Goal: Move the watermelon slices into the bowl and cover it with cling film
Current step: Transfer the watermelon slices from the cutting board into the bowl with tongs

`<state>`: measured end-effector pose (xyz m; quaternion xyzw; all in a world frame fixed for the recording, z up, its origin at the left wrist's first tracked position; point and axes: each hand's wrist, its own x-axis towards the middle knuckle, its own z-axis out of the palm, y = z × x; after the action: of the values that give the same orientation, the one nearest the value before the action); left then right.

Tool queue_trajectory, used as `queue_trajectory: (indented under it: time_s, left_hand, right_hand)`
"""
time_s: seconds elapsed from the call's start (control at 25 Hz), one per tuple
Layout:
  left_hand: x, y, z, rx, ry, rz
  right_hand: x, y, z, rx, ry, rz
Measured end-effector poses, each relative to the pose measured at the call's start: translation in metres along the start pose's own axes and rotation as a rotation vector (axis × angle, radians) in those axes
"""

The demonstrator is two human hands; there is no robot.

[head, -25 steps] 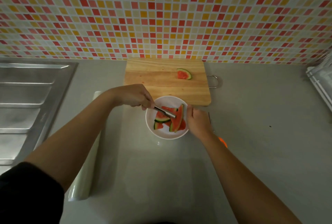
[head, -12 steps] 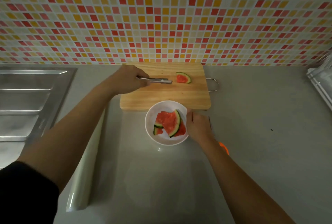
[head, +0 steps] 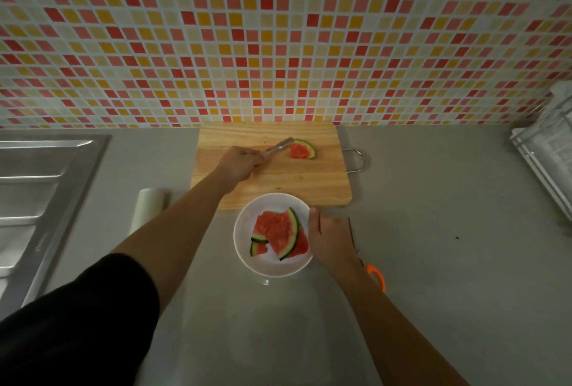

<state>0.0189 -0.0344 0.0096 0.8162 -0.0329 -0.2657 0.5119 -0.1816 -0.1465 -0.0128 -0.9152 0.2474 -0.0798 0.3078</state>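
One small wedge of red watermelon with a green rind [head: 301,150] lies alone near the far edge of the pale wooden chopping board [head: 272,182], its curved rind turned toward the tiled wall and the board's right side, its red flesh facing the near-left; its long axis runs roughly along the board's far edge, tilted down a little to the right. The left hand [head: 240,164] is closed around a pair of slim metal tongs [head: 277,147], whose tips sit just at the wedge's left end, touching it or nearly so; whether they have it pinched I cannot tell. Several red slices with green rinds [head: 278,235] are piled in the round white bowl [head: 244,249], which stands on the grey worktop [head: 433,261] against the board's near edge. The right hand [head: 329,238] rests with fingers curled against the bowl's right rim, steadying it. The step in hand looks like fetching the last slice; the next move calls for a firm nip across flesh and rind, then a short carry toward the near edge and into the bowl. A roll of cling film [head: 148,209] waits on the worktop to the left of the board, beside the steel sink drainer [head: 46,187], untouched.
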Motion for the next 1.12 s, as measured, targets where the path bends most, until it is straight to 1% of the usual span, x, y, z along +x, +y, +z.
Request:
queue_trajectory:
  time_s: [0.08,0.2,0.36,0.48,0.64,0.76,0.92,1.0,1.12]
  left_hand:
    - [0.005,0.010,0.001,0.098,0.005,0.033]
    - [0.011,0.018,0.006,0.338,0.010,0.125]
    - [0.005,0.021,0.015,0.685,0.073,0.332]
    - [-0.003,0.023,0.019,0.832,0.112,0.426]
    - [-0.018,0.019,0.004,0.888,0.134,0.436]
    - [-0.034,0.004,-0.018,0.927,0.153,0.409]
    - [-0.049,-0.016,-0.041,0.872,0.173,0.359]
    - [-0.052,-0.024,-0.053,0.823,0.160,0.393]
    - [-0.053,-0.032,-0.069,0.787,0.095,0.508]
  right_hand:
    - [0.000,0.000,0.000,0.000,-0.036,0.002]
    - [0.000,-0.002,-0.001,0.039,-0.032,0.004]
    - [-0.001,-0.002,-0.003,0.029,-0.025,-0.005]
    - [0.000,-0.003,-0.002,0.032,-0.028,-0.006]
    - [0.000,-0.001,0.000,0.058,-0.020,0.016]
    - [0.000,0.002,0.002,0.062,-0.034,0.016]
    - [0.002,0.004,0.003,0.054,0.014,0.005]
    - [0.002,0.003,0.004,0.050,0.060,-0.035]
    - [0.002,0.003,0.004,0.045,0.080,-0.062]
